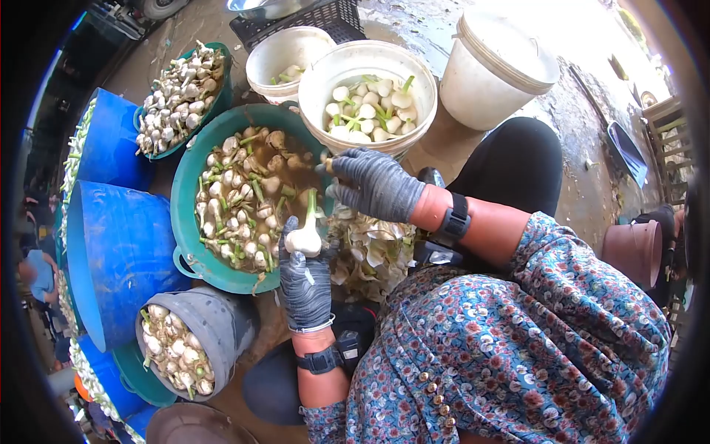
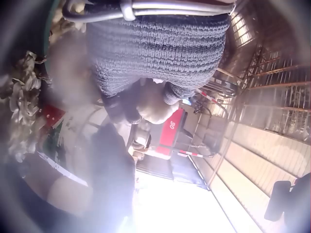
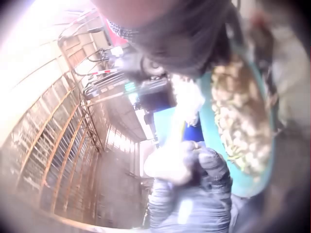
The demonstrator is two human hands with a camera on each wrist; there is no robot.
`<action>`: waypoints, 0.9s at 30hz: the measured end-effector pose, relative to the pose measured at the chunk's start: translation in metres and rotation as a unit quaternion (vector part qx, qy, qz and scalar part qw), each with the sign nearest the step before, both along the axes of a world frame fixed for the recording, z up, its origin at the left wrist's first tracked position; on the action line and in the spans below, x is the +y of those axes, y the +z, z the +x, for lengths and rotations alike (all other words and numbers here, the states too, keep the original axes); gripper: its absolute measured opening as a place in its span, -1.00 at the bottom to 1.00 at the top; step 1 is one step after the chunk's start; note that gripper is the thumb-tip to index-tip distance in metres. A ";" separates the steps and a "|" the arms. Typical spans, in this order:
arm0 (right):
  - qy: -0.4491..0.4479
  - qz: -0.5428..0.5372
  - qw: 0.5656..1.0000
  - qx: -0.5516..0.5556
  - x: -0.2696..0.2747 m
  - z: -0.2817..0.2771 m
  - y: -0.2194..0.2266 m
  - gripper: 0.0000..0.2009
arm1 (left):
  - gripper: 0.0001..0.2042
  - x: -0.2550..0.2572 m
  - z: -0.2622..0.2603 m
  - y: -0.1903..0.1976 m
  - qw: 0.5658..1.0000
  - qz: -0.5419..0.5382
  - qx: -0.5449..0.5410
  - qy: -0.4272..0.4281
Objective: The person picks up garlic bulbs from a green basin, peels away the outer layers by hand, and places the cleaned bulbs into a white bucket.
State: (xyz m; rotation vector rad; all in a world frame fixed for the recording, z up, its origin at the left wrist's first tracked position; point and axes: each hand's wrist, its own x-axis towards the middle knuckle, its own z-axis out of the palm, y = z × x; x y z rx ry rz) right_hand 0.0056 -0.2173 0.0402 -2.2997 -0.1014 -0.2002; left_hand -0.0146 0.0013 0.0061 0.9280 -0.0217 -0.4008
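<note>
We hold one garlic bulb up over the green basin.

Our left hand [image 1: 305, 277] in its dark glove curls its fingers [image 1: 290, 238] round the garlic bulb [image 1: 305, 240] — the fat white end sits in the fingers and the green stalk points straight up, away from our body. Our right hand [image 1: 373, 183] is just above and to the right of the bulb, near but not touching it. Its fingers bend down toward the stalk tip and seem to pinch a small brown scrap, though we cannot tell for sure. So the bulb's long line runs from the left hand up toward the right one. Under both hands is the green basin [image 1: 185, 222] full of muddy bulbs in brown water — the white bucket [image 1: 314, 81] with clean bulbs stands just behind it.
</note>
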 end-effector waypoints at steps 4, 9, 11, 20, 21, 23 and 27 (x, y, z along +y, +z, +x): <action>0.175 -0.086 0.955 -0.225 0.012 -0.006 0.008 -0.80 | -0.35 -0.008 -0.003 0.011 0.995 0.097 -0.015 -0.032; 0.185 -0.087 0.958 -0.203 0.018 -0.012 0.003 -0.81 | -0.38 -0.009 -0.004 0.013 0.956 0.260 -0.114 -0.071; 0.162 -0.075 0.981 -0.069 0.018 -0.019 0.008 -0.81 | -0.37 -0.009 -0.004 0.018 0.960 0.250 -0.096 -0.082; 0.094 -0.016 0.994 0.051 0.022 -0.021 -0.005 -0.77 | -0.34 -0.012 -0.004 0.009 0.942 0.294 -0.118 -0.108; 0.113 -0.048 0.992 -0.009 0.022 -0.021 -0.005 -0.76 | -0.35 -0.012 -0.002 0.011 0.962 0.252 -0.042 -0.100; 0.107 -0.051 0.993 -0.017 0.025 -0.019 -0.011 -0.78 | -0.37 -0.011 -0.005 0.010 0.951 0.288 -0.048 -0.100; 0.062 0.173 0.975 0.122 0.020 -0.015 -0.031 -0.66 | -0.40 -0.011 -0.006 0.002 0.883 0.405 -0.236 -0.022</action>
